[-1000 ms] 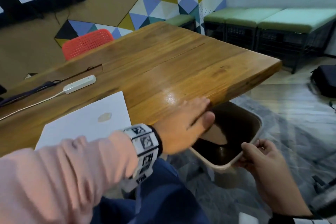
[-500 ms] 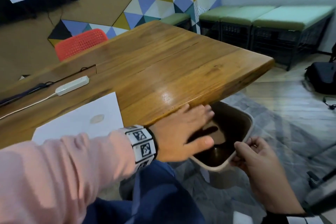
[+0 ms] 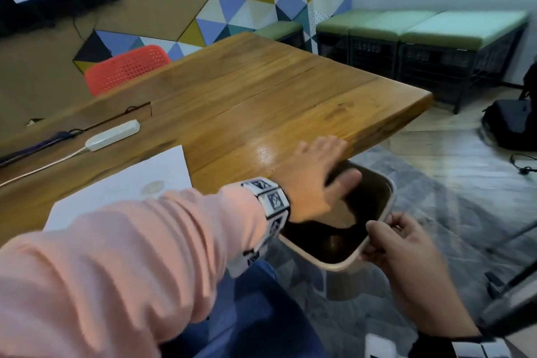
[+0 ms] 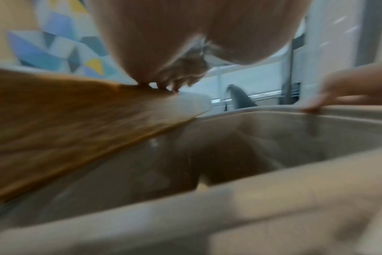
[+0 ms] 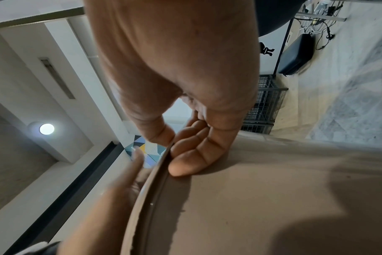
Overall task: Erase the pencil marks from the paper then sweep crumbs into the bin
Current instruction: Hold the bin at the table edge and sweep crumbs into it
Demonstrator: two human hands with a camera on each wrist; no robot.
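The white paper (image 3: 122, 183) lies on the wooden table (image 3: 261, 90), with a small pale oval thing (image 3: 152, 186) on it. My left hand (image 3: 325, 166) lies flat with straight fingers on the table's near edge, its thumb out over the beige bin (image 3: 334, 266). The bin is held just under that edge. My right hand (image 3: 374, 241) grips the bin's near rim. In the right wrist view, its thumb and fingers (image 5: 192, 155) pinch the rim (image 5: 157, 172). In the blurred left wrist view, my fingertips (image 4: 168, 86) touch the table (image 4: 55, 120) above the bin's inside (image 4: 273, 138). I see no crumbs.
A white power strip (image 3: 113, 135) with its cable lies at the table's left. A red chair (image 3: 125, 67) stands behind the table. Green benches (image 3: 436, 32) line the far wall. A black bag (image 3: 508, 125) sits on the floor at right, beside a grey rug (image 3: 450, 197).
My left hand brushed off the table's edge over the bin, then came back with its fingers on the edge. My right hand has kept its hold on the bin's rim.
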